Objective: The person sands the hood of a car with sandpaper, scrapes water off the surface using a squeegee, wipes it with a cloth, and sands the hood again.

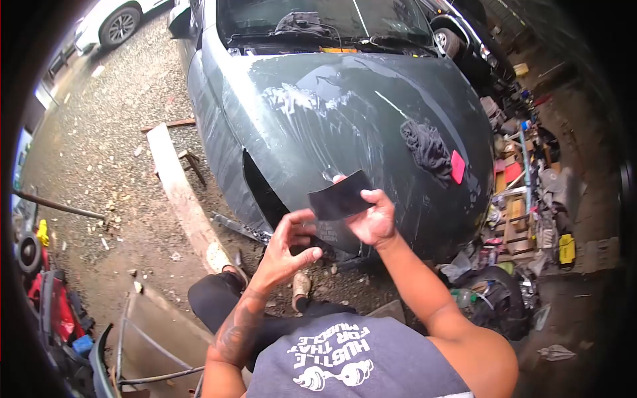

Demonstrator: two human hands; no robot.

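A dark, slightly curved sheet of sandpaper [341,197] is held over the front of the car's hood. My right hand [375,217] grips it, thumb along its near right edge and a fingertip showing past the far edge. My left hand [289,244] hovers just to the left of the sheet, fingers bent and apart, with nothing in it. Beneath is a dark green hood [292,146], wet and streaked with whitish residue. On its right side lie a crumpled dark cloth [424,147] and a flat pink piece [457,167] touching it.
A long board [182,192] lies on the gravel to the left. Tools, boxes and scrap [517,219] crowd the right side. A framed panel [149,331] is near my left leg, beside red car parts [60,308]. A white vehicle [119,23] stands at back left.
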